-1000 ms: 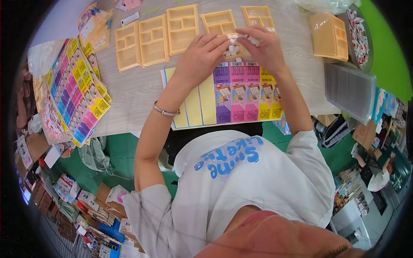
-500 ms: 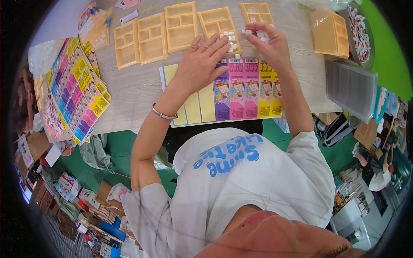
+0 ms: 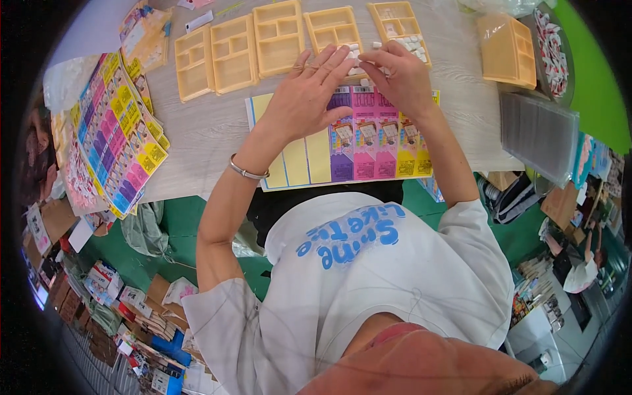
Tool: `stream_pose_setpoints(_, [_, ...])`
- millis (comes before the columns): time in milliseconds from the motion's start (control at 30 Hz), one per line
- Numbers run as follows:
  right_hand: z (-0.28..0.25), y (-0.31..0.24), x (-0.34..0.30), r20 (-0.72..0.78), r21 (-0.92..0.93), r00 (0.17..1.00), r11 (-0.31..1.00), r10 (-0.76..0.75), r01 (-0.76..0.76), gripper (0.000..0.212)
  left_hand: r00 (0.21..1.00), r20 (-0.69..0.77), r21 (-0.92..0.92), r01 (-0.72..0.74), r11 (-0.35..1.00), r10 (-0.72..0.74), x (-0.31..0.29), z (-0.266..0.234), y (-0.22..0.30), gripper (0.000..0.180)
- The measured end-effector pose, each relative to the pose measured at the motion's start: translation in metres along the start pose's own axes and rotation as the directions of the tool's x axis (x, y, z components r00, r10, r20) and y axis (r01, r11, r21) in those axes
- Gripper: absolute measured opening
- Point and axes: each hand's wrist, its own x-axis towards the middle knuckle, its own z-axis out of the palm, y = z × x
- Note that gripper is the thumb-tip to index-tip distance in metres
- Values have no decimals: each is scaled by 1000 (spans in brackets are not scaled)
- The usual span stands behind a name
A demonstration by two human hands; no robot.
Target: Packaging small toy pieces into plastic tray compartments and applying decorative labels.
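Pale tabletop (image 3: 197, 135), left hand (image 3: 308, 89) over yellow tray (image 3: 334, 29)

Across the counter (image 3: 197, 138), trays (image 3: 233, 51) lie in a row behind a sheet (image 3: 365, 141). Small pieces (image 3: 415, 45) sit in the row's rightmost tray (image 3: 399, 20). Leftward lies a pile of sheets (image 3: 118, 138); rightward, stacked trays (image 3: 507, 52) stand beside a bowl (image 3: 570, 66), with cases (image 3: 536, 135) before them.

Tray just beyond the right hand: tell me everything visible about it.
The tray is pale orange-yellow, apparently moulded plastic: shallow, rectangular, with raised rims and dividers. It lies open side up on the table, its far end angled slightly left. Small white pieces sit in its near section; pale contents farther back are too small to identify. The right hand hides its near-left corner; contact is unclear.
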Motion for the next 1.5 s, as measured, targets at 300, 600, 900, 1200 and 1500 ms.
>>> stream_pose_setpoints(300, [-22, 16, 15, 19, -197, 998, 979, 58, -53, 19, 1000, 19, 71, 12, 997, -13, 1, -5, 0, 88])
stream_pose_setpoints(600, [-12, 23, 22, 66, -359, 997, 931, -35, 57, 17, 998, 52, 35, -44, 998, 42, 3, -4, -6, 82])
stream_pose_setpoints(900, [15, -16, 0, 66, -45, 984, 984, -168, 171, 18, 1000, 19, 213, -20, 977, 16, 7, -5, -22, 57])
stream_pose_setpoints(1200, [12, -20, -4, 127, -137, 973, 969, -190, 207, 18, 999, 46, 301, -41, 953, 28, 3, 0, -27, 59])
stream_pose_setpoints(1500, [-14, -32, -3, 108, -86, 986, 987, -125, 135, 21, 998, 65, 311, -43, 950, 24, 2, -6, -23, 62])
